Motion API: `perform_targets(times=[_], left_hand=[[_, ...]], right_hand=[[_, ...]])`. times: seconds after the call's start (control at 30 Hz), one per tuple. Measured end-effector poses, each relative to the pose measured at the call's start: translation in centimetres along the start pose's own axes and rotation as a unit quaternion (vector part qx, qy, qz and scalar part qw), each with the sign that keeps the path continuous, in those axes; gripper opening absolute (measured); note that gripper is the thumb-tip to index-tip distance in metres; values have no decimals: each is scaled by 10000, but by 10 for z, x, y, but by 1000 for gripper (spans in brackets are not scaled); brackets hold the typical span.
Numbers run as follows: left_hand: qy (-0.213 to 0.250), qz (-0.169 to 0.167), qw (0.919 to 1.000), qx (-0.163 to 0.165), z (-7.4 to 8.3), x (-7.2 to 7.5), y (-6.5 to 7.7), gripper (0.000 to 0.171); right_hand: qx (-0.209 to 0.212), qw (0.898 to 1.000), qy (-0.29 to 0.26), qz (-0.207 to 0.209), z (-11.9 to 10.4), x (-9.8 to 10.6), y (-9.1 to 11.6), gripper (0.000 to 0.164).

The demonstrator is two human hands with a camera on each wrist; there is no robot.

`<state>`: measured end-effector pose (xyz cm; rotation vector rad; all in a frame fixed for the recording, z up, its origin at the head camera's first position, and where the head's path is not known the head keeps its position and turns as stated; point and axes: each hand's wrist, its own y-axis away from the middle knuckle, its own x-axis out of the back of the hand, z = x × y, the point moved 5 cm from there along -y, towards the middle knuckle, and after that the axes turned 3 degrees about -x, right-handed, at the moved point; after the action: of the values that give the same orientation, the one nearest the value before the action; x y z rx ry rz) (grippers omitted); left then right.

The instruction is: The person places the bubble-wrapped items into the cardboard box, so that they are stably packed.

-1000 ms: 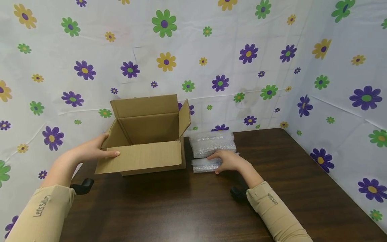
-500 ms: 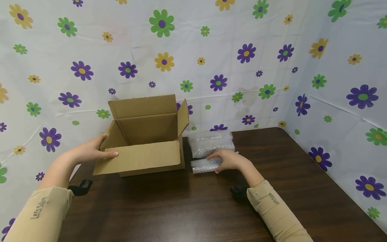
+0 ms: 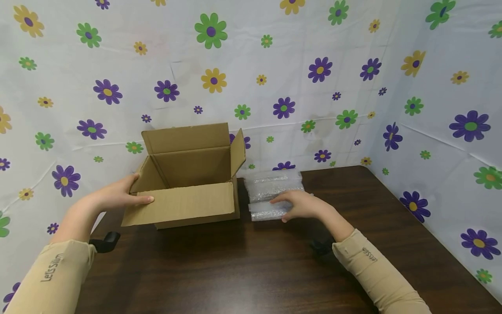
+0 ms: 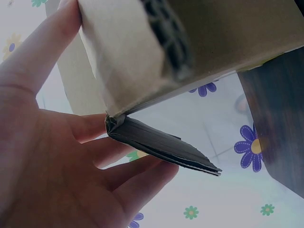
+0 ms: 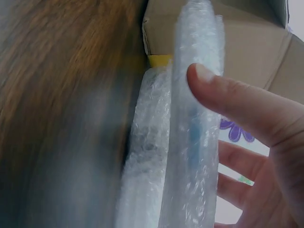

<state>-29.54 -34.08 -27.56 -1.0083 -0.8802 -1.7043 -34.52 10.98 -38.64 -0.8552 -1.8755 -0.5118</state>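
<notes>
An open cardboard box (image 3: 192, 200) stands on the table, its flaps spread. My left hand (image 3: 113, 194) grips its near left corner; in the left wrist view the thumb lies on one flap (image 4: 123, 57) and the fingers reach behind a folded side flap (image 4: 161, 145). To the right of the box, my right hand (image 3: 302, 205) holds a long bubble-wrapped bundle (image 5: 190, 156), thumb on one face and fingers on the other. Something bluish shows faintly through the wrap. Another bubble-wrapped bundle (image 3: 270, 183) lies just behind it. The contents of both are hidden.
The dark wooden table (image 3: 243, 270) extends in front and to the right. A white flowered cloth (image 3: 274, 52) hangs close behind the box and along the right side. Black wrist straps (image 3: 105, 243) show below the hands.
The right hand has shifted slightly right and up in view, and the front bundle has risen and moved a little with it. The left hand and the box stay in place.
</notes>
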Motion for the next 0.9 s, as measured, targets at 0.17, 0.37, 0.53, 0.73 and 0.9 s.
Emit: perform_targets(times=[0.17,0.37,0.53,0.73,0.9], left_hand=[[-1,-5,10000,-18,2,0,1,106],[127,-20,9999,-55,5,0,0,106],[131,-23,9999,-79,4,0,0,106],[215,-45,9998,-12,2,0,0,107],[222,-46,9997,31,0,-1,1,107]], right_hand=[[23,9997,238,-2,-6,10,8,54],[215,9987,454,20,-10,21,17,55],[428,9976,549,34,-18,29,24,56],[446,9961,760,50,-33,42,33,57],[448,9955,833,112,-46,52,39,57]])
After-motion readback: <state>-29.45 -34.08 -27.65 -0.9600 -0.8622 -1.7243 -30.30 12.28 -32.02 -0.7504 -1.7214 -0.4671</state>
